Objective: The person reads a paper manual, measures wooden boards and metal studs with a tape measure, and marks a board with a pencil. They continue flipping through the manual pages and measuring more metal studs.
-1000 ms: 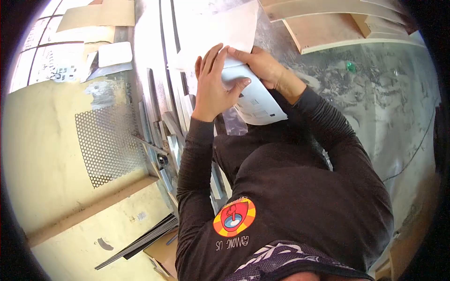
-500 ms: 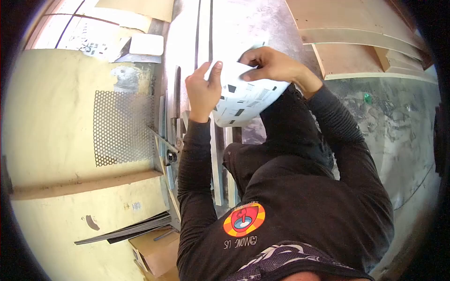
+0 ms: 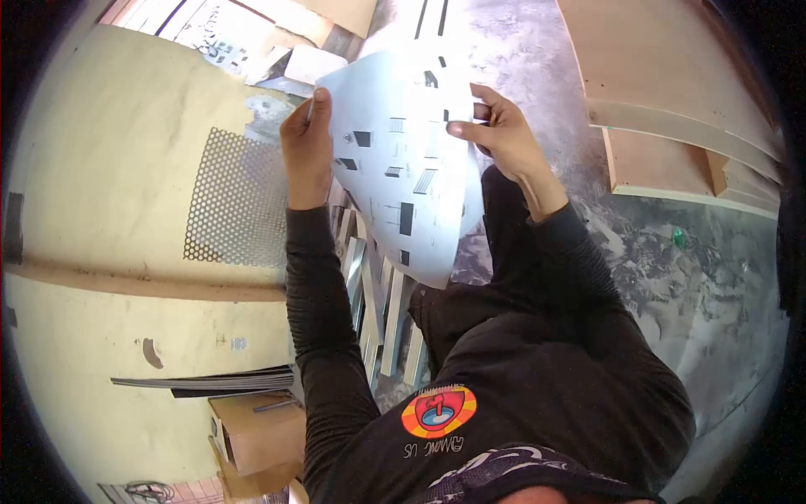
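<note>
Between my two hands hangs a set of white printed sheets [image 3: 378,181], with small drawings and dark blocks on them. My left hand [image 3: 309,139] pinches the left edge, thumb on top and fingers behind. At the right edge, my right hand [image 3: 502,134] grips the paper between thumb and fingers. The sheets bow outward, and a second layer shows behind the front one on the right. Their lower corner hangs above my bent leg.
Several metal bars [image 3: 390,323] lean at the lower middle. A perforated metal panel [image 3: 235,197] is against the yellowish wall at left. Wooden box frames [image 3: 655,160] lie on the stained floor at right. A cardboard box [image 3: 260,437] stands lower left.
The sheets have been spread wider and turned more toward me. My left hand has moved left along with its edge, while my right hand holds the right edge lower down.
</note>
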A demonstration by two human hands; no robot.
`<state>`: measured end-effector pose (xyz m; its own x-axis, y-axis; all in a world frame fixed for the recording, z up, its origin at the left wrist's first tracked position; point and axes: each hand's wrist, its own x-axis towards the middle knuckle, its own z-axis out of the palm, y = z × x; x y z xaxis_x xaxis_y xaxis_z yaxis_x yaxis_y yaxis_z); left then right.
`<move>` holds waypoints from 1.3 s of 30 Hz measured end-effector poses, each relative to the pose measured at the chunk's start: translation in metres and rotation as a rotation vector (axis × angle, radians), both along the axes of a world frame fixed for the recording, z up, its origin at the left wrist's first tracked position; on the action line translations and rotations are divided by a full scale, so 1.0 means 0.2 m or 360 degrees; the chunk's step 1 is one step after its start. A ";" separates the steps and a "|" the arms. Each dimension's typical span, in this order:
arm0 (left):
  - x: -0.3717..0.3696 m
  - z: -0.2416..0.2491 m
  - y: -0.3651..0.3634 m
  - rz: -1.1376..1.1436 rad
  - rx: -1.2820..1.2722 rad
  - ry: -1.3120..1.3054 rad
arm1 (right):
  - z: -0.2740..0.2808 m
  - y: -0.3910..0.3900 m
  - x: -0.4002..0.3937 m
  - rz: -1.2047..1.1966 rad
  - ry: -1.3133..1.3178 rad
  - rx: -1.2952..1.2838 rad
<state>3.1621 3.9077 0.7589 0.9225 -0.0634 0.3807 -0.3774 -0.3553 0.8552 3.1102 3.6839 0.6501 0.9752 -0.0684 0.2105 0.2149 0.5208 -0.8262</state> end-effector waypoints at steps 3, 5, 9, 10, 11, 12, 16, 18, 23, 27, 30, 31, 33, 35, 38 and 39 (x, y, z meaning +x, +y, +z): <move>0.06 -0.03 0.05 0.0106 -0.0239 0.0087 | 0.02 0.02 0.11 0.0032 -0.0046 -0.0078; 0.11 -0.06 0.09 0.0129 -0.0114 0.0124 | -0.03 0.03 0.18 0.0008 -0.0074 -0.0112; 0.20 -0.13 0.07 0.0114 0.0065 0.0144 | -0.14 0.02 0.27 -0.0001 0.0006 -0.0042; 0.22 -0.15 0.05 0.0070 -0.0006 0.0203 | -0.15 0.01 0.29 -0.0040 0.0055 -0.0002; 0.25 -0.17 0.03 0.0027 -0.0077 0.0263 | -0.18 0.01 0.30 -0.0079 0.0103 0.0036; 0.26 -0.20 0.02 0.0022 -0.0069 0.0292 | -0.23 0.01 0.33 -0.0085 0.0133 0.0043; 0.32 -0.29 -0.03 -0.0116 0.0107 0.0316 | -0.38 -0.01 0.42 -0.0218 0.0157 0.0002; 0.36 -0.33 -0.06 -0.0138 0.0187 0.0288 | -0.41 -0.04 0.45 -0.0258 0.0225 -0.0085; 0.47 -0.42 -0.08 -0.0075 0.0342 0.0071 | -0.47 -0.08 0.53 -0.0312 0.0218 -0.0142; 0.51 -0.43 -0.08 0.0012 0.0475 0.0029 | -0.48 -0.07 0.53 -0.0281 0.0283 -0.0220; 0.52 -0.46 -0.06 0.0030 0.0452 0.0011 | -0.49 -0.05 0.53 -0.0252 0.0297 -0.0159; 0.54 -0.48 -0.05 0.0000 0.0438 -0.0018 | -0.50 -0.05 0.54 -0.0258 0.0316 -0.0140; 0.57 -0.51 -0.03 -0.0028 0.0422 -0.0045 | -0.51 -0.05 0.54 -0.0260 0.0336 -0.0123; 0.56 -0.51 -0.03 0.0040 0.0463 -0.0019 | -0.51 -0.05 0.54 -0.0255 0.0340 -0.0070; 0.55 -0.50 -0.04 0.0065 0.0472 0.0030 | -0.53 -0.04 0.54 -0.0225 0.0324 -0.0036; 0.54 -0.50 -0.04 0.0068 0.0469 0.0031 | -0.54 -0.03 0.54 -0.0223 0.0325 -0.0038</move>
<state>3.2705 3.8994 0.6589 0.9337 -0.1299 0.3336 -0.3412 -0.6047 0.7196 3.2190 3.6769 0.5427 0.9790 -0.2034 0.0134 0.1111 0.4772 -0.8717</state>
